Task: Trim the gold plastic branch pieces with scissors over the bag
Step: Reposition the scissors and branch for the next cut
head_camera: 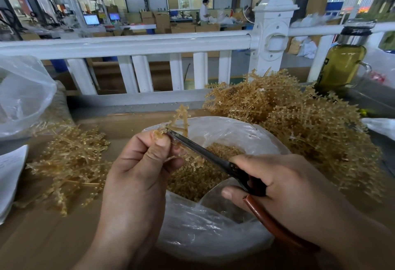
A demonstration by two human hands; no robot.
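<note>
Nearest, right hand [277,180] grips the scissors [205,152] handles, blades looking near-closed. Left hand [139,173] pinches gold branch piece [181,118], the bag [213,237] under both hands. Risk: blade tip sits right at that pinch and could nick skin; offcut may flick past bag rim. Branch pile [299,120] beyond right hand.

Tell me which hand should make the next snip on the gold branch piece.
Right. The right hand grips the scissors, their blade tips at the gold branch piece; the left hand pinches that piece over the plastic bag.
</note>
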